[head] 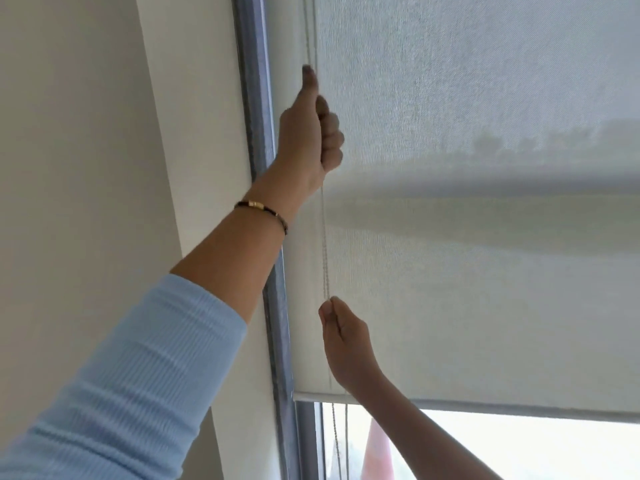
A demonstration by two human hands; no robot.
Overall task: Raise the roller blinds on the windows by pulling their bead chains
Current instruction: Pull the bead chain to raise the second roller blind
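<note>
The bead chain (pixel 325 244) hangs just inside the left edge of the roller blind (pixel 485 271), beside the window frame (pixel 256 116). It is gripped high up in the closed fist of the left hand (pixel 310 133), thumb pointing up, and pinched lower down between the fingertips of the right hand (pixel 341 336). The chain is judged light, limp and somewhat slippery, so a firm clamp on one strand is called for. The fabric looks thin and light. The blind's bottom bar (pixel 519 408) is lifted only slightly, with clear glass seen beneath.
</note>
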